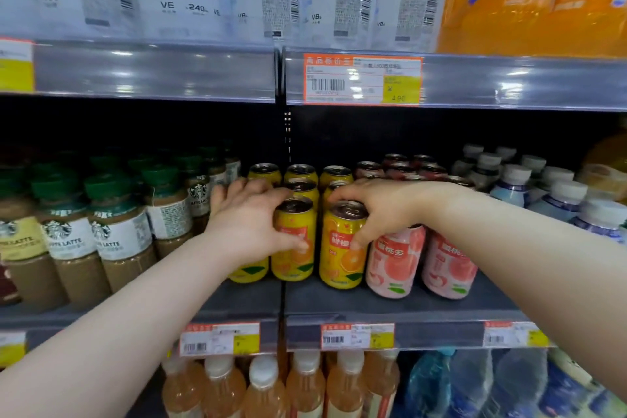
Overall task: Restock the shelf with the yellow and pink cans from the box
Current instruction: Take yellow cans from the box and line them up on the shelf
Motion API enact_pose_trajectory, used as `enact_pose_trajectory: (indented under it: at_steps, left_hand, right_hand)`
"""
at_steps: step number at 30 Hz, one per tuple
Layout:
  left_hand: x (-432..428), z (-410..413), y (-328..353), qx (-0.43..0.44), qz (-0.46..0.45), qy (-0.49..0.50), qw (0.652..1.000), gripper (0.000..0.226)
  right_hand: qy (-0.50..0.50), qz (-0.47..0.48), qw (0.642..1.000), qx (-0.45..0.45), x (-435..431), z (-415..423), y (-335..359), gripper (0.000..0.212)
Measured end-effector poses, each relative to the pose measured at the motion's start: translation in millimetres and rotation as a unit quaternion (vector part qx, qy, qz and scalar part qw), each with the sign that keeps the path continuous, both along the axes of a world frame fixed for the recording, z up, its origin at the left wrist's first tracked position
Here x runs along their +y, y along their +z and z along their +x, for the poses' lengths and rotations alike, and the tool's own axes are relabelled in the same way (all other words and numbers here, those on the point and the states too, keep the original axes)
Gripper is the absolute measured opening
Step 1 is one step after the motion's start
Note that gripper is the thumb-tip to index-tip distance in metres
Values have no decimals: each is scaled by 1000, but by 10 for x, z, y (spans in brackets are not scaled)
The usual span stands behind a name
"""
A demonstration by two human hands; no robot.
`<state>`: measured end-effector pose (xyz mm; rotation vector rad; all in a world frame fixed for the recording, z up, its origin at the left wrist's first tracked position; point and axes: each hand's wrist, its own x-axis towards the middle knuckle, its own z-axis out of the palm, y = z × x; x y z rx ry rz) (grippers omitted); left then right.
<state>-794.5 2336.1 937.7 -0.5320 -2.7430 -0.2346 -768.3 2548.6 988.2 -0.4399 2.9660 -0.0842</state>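
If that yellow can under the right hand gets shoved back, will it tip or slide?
Tall and narrow, the yellow can might tip if pushed near its top, where the right hand grips it. It looks like rigid, sealed metal, so probably fairly heavy. The flat shelf should let it slide.

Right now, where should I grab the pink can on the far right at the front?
Probably hold the far-right pink can round its middle, coming from the front right. It stands upright near the shelf edge, its right side is free, a neighbouring pink can crowds its left, and the right arm covers its top.
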Motion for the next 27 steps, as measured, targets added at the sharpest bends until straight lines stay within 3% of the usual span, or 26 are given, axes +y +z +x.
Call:
enact_pose_trajectory:
  at_steps: [3,6,18,27]
  left_hand:
    - [-195,-21,-51,-27,-9,8,1000,86]
    - [-236,-20,-106,-67,44,-29,996,84]
    - [-326,-92,-227,-35,108,-41,993,85]
    - [-349,-75,-229,-10,104,-18,994,83]
  right_hand:
    - [7,29,999,26,-7,-48,-30,84]
    - [9,56,997,48,-15,-53,-27,82]
    - [-8,82,995,56,-86,-50,-27,81]
    - [-7,61,997,46,-62,-49,-50,82]
